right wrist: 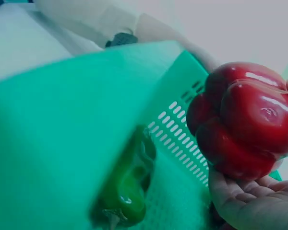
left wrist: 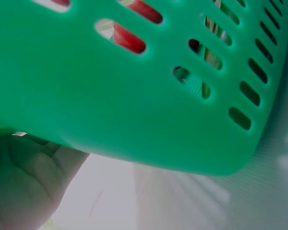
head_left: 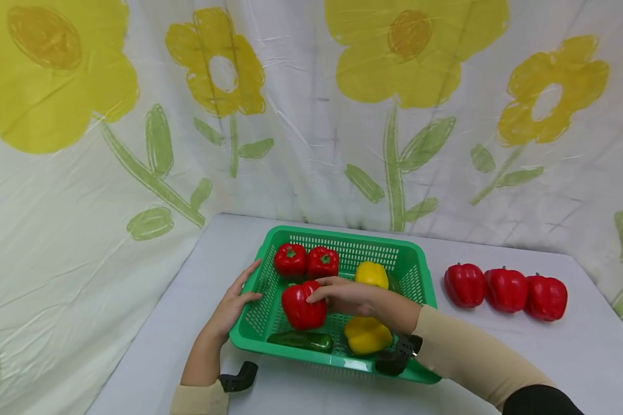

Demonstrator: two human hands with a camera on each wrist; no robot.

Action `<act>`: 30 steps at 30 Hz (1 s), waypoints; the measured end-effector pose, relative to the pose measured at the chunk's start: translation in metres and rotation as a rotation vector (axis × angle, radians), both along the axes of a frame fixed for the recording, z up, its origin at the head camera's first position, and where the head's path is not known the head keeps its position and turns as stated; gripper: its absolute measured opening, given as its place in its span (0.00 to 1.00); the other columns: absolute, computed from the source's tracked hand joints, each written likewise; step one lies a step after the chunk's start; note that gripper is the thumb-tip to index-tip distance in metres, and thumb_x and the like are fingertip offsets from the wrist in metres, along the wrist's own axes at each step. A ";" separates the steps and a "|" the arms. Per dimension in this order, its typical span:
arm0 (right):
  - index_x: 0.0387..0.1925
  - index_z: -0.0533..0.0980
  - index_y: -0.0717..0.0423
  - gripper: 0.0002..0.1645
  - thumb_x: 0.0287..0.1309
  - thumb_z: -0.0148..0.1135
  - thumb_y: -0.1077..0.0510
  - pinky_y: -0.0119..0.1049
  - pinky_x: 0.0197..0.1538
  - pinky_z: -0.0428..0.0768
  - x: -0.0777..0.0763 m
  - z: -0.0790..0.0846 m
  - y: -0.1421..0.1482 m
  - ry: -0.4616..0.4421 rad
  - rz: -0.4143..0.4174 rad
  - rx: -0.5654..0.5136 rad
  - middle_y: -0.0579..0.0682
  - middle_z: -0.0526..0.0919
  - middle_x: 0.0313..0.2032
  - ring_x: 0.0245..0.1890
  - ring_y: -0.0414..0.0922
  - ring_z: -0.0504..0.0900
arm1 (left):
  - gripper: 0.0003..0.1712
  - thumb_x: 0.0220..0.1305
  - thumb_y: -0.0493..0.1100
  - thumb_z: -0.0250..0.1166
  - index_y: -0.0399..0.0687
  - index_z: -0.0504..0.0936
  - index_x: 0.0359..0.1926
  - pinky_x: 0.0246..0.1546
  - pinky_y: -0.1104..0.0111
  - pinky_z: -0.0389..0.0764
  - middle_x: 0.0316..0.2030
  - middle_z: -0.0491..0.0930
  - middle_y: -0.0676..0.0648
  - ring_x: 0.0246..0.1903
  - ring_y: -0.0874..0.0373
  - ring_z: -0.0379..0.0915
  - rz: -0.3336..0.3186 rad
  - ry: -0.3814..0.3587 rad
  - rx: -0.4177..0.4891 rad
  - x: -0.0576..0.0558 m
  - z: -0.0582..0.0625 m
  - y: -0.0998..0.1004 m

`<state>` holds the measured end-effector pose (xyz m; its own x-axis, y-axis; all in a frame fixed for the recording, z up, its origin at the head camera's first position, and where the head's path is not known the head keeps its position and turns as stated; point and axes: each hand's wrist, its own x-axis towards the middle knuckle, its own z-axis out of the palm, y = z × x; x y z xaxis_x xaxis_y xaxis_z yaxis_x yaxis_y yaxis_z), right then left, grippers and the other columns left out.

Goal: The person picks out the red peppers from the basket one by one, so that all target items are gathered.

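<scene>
My right hand point(head_left: 350, 295) grips a red bell pepper point(head_left: 303, 308) over the inside of a green plastic basket point(head_left: 428, 282). In the right wrist view the pepper's lobed bottom point(right wrist: 249, 120) faces the camera, with fingers beneath it. My left hand point(head_left: 228, 314) holds the basket's left rim, its thumb and fingers reaching over the edge. Seen from the left wrist, the palm point(left wrist: 31, 179) lies under the rim. Two red bell peppers sit at the back left of the basket. A long green pepper point(head_left: 301, 341) lies along the front wall, left of a yellow bell pepper point(head_left: 366, 335).
Another yellow bell pepper point(head_left: 372, 274) sits farther back in the basket, partly behind my right forearm. To the basket's right, three red bell peppers point(head_left: 506, 290) stand in a row on the white table point(head_left: 498, 351). A flower-printed cloth point(head_left: 301, 144) hangs behind the table.
</scene>
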<state>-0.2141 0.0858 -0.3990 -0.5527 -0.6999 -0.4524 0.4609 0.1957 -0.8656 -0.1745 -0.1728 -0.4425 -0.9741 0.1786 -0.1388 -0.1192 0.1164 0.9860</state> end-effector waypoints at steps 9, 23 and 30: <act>0.62 0.62 0.66 0.31 0.59 0.53 0.55 0.42 0.59 0.72 0.012 0.008 0.014 0.028 0.006 -0.031 0.52 0.75 0.54 0.50 0.46 0.73 | 0.39 0.63 0.34 0.50 0.65 0.51 0.71 0.61 0.53 0.61 0.74 0.40 0.50 0.71 0.46 0.42 0.000 0.009 -0.005 0.000 0.000 0.000; 0.61 0.58 0.65 0.32 0.61 0.51 0.52 0.38 0.52 0.77 0.030 0.020 0.036 0.022 -0.022 -0.122 0.48 0.75 0.51 0.51 0.46 0.72 | 0.39 0.63 0.34 0.50 0.65 0.50 0.71 0.61 0.55 0.62 0.74 0.40 0.49 0.70 0.48 0.43 -0.008 0.014 0.003 0.000 0.000 0.000; 0.62 0.54 0.60 0.34 0.61 0.50 0.48 0.39 0.51 0.77 0.037 0.022 0.051 -0.008 -0.039 -0.179 0.48 0.71 0.53 0.54 0.47 0.69 | 0.39 0.63 0.33 0.49 0.65 0.51 0.71 0.58 0.57 0.65 0.73 0.41 0.49 0.70 0.46 0.45 -0.006 0.010 0.016 0.000 -0.001 0.000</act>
<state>-0.1770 0.1371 -0.3770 -0.5775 -0.7481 -0.3269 0.4721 0.0206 -0.8813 -0.1744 -0.1731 -0.4432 -0.9743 0.1867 -0.1258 -0.1084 0.1009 0.9890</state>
